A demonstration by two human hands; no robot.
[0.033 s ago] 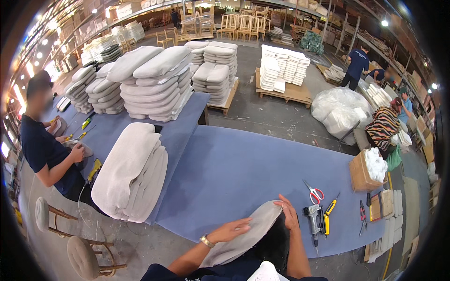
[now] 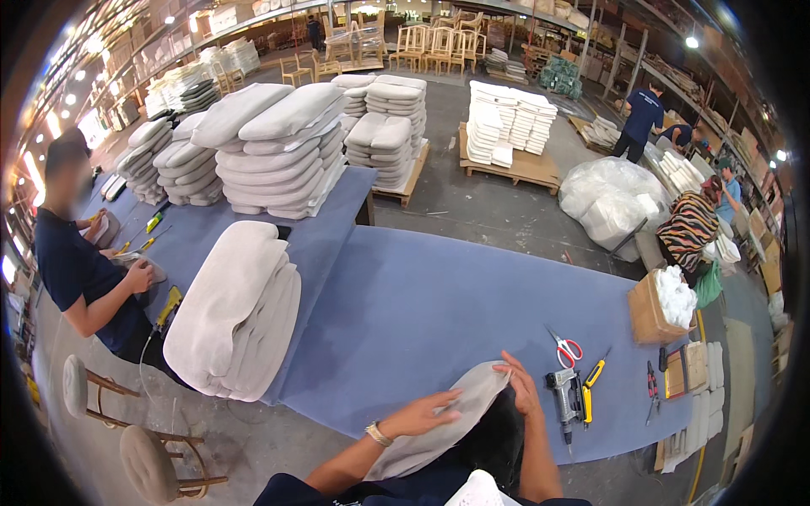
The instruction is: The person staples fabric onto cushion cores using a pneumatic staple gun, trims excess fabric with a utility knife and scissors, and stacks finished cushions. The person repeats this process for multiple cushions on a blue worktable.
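A light grey fabric seat cushion [image 2: 474, 396] leans tilted between my hands, close to my body at the table's near edge. My left hand [image 2: 424, 414], a watch on its wrist, lies over the cushion's face with fingers stretched out. At the cushion's upper right end, my right hand [image 2: 521, 385] grips the rim, fingertips over the edge. A black surface shows below the cushion; whether it is its underside or my clothing I cannot tell. Right of my right hand lie a pneumatic staple gun [image 2: 564, 403], a yellow utility knife [image 2: 596, 373] and red-handled scissors [image 2: 568, 348].
A pile of grey cushions [image 2: 228, 312] stands at the left of the blue table [image 2: 422, 291], with taller stacks [image 2: 283, 152] behind it. Pliers [image 2: 652, 386] and a carton of white stuffing [image 2: 650, 308] are at the right. A co-worker [image 2: 84, 253] handles a cushion at far left, near stools [image 2: 152, 462].
My left hand has shifted slightly to the right over the cushion. My right hand stays at the cushion's end.
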